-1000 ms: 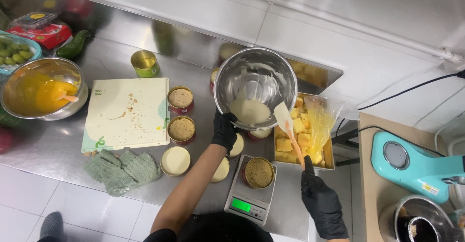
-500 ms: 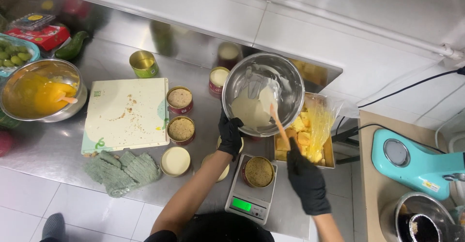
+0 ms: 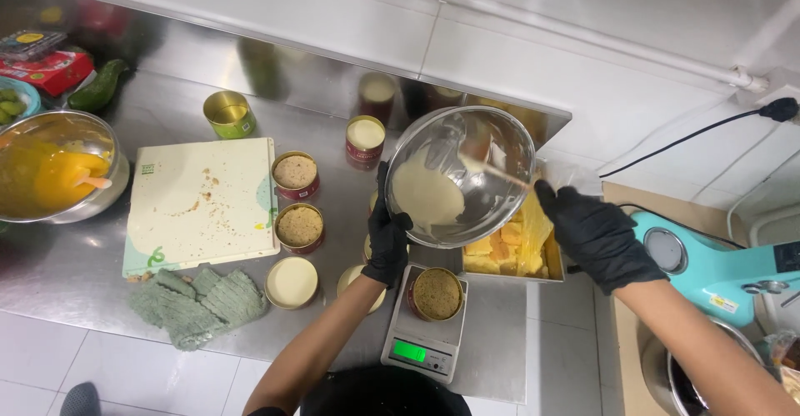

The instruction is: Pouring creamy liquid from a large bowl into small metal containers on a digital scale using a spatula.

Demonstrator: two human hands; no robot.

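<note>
I see steel counter (image 3: 100,258), largest. Steel mixing bowl (image 3: 461,174) tilted above digital scale (image 3: 423,337); left hand (image 3: 388,237) clamps rim, right hand (image 3: 598,234) closed on spatula (image 3: 492,169) scraping cream. Tin on scale (image 3: 436,293) shows crumb base only, unfilled. Two crumb tins (image 3: 297,202) unfilled; cream-filled tin (image 3: 292,282) done.

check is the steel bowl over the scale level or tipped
Tipped: the steel bowl leans toward the left hand, its pale batter pooled at that low edge.
</note>
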